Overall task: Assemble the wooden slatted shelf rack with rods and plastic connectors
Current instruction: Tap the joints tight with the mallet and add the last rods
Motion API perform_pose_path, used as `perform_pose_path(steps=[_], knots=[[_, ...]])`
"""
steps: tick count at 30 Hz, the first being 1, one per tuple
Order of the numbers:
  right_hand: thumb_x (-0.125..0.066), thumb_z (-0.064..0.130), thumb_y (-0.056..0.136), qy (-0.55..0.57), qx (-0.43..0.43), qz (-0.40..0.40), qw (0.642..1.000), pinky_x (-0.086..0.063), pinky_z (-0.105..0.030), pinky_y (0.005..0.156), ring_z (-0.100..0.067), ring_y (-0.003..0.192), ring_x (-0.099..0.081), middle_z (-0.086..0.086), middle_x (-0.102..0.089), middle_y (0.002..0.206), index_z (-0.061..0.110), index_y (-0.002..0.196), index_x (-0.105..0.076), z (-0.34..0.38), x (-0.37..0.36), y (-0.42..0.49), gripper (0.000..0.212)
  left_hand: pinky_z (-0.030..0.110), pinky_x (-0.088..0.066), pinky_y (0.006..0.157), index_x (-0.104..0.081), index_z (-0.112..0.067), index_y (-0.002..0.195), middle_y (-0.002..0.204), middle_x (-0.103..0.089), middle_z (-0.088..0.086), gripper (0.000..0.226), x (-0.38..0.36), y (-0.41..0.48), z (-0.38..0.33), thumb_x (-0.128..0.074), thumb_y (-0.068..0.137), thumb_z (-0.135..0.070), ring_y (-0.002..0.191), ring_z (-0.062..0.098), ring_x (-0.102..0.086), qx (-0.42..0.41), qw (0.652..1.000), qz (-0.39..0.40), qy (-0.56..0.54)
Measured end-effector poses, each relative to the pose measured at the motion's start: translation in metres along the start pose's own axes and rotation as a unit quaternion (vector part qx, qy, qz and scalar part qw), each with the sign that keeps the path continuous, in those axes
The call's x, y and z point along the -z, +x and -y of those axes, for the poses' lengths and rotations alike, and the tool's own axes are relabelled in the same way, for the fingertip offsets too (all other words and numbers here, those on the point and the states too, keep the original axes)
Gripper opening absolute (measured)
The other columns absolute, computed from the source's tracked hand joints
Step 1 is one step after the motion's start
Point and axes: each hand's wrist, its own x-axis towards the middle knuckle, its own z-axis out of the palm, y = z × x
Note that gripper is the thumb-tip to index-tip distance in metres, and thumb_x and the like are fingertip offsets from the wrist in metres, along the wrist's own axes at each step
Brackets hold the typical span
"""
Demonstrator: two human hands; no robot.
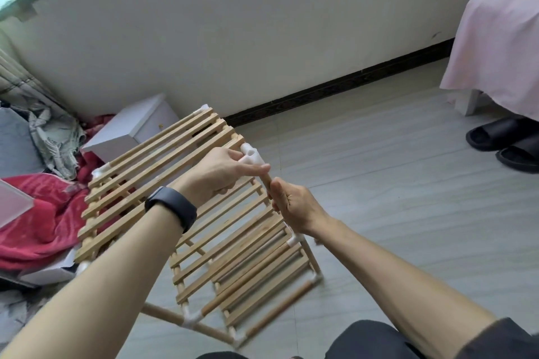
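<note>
Your right hand (291, 204) clamps round the rod (266, 179), probably light and stiff; at eleven o'clock your left hand (220, 173) pinches the plastic connector (251, 155).

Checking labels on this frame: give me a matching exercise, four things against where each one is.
Things:
1. wooden rod
2. white connector
3. black slippers
4. red cloth

Places:
A. floor, far right
B. gripped in the right hand
C. floor, left of the rack
D. pinched by the left hand

Pairs: 1-B, 2-D, 3-A, 4-C
</note>
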Motion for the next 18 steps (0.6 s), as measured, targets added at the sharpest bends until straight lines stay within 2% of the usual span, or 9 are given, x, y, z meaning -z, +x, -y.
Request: perform_pose_path(steps=[4, 7, 11, 12, 16, 18], knots=[[-0.012, 0.075, 0.095, -0.004, 0.012, 0.001, 1.000, -0.057, -0.040, 0.062, -0.014, 0.067, -0.061, 0.001, -0.062, 0.076, 0.031, 0.086, -0.052, 0.003, -0.010, -0.004, 0.059, 0.015, -0.036, 0.040, -0.073, -0.017, 0.092, 0.063, -0.057, -0.005, 0.048, 0.010, -0.009, 0.005, -0.085, 0.062, -0.052, 0.043, 0.002, -0.045, 0.008, 1.000, -0.014, 0.002], [-0.017, 0.067, 0.099, 0.018, -0.009, -0.002, 1.000, -0.060, -0.043, 0.066, -0.017, 0.069, -0.064, -0.002, -0.065, 0.076, 0.029, 0.087, -0.055, 0.004, -0.009, 0.000, 0.055, 0.016, -0.039, 0.043, -0.074, -0.020, 0.090, 0.074, -0.063, -0.002, 0.040, 0.011, -0.015, 0.012, -0.087, 0.065, -0.048, 0.052, 0.004, -0.050, 0.010, 0.999, -0.011, 0.028], [-0.023, 0.060, 0.104, 0.000, -0.022, 0.011, 1.000, -0.060, -0.039, 0.063, -0.017, 0.070, -0.068, -0.002, -0.067, 0.075, 0.029, 0.093, -0.059, 0.009, -0.012, 0.007, 0.049, 0.022, -0.045, 0.057, -0.075, -0.022, 0.090, 0.087, -0.070, -0.001, 0.034, 0.002, -0.022, 0.019, -0.090, 0.066, -0.041, 0.071, 0.009, -0.061, -0.019, 0.999, -0.024, 0.043], [-0.023, 0.060, 0.104, 0.006, -0.024, 0.008, 1.000, -0.059, -0.038, 0.062, -0.016, 0.069, -0.068, -0.002, -0.067, 0.074, 0.028, 0.092, -0.060, 0.009, -0.014, 0.006, 0.050, 0.021, -0.045, 0.057, -0.075, -0.023, 0.089, 0.087, -0.071, -0.003, 0.031, 0.003, -0.022, 0.019, -0.090, 0.067, -0.039, 0.072, 0.007, -0.062, -0.025, 0.998, -0.035, 0.042], [-0.022, 0.065, 0.100, 0.040, -0.033, 0.015, 0.999, -0.060, -0.037, 0.065, -0.017, 0.071, -0.067, -0.004, -0.067, 0.076, 0.025, 0.091, -0.059, 0.005, -0.014, 0.003, 0.056, 0.011, -0.039, 0.041, -0.075, -0.024, 0.086, 0.082, -0.068, -0.005, 0.024, 0.014, -0.021, 0.019, -0.089, 0.071, -0.038, 0.052, 0.000, -0.059, -0.031, 0.999, -0.035, 0.024], [-0.022, 0.066, 0.100, 0.041, -0.034, 0.020, 0.998, -0.060, -0.037, 0.068, -0.017, 0.072, -0.067, -0.005, -0.067, 0.077, 0.027, 0.091, -0.059, 0.004, -0.014, 0.003, 0.054, 0.011, -0.039, 0.040, -0.076, -0.023, 0.088, 0.081, -0.066, -0.003, 0.026, 0.017, -0.022, 0.019, -0.088, 0.071, -0.040, 0.054, 0.004, -0.056, -0.027, 0.999, -0.030, 0.008]])
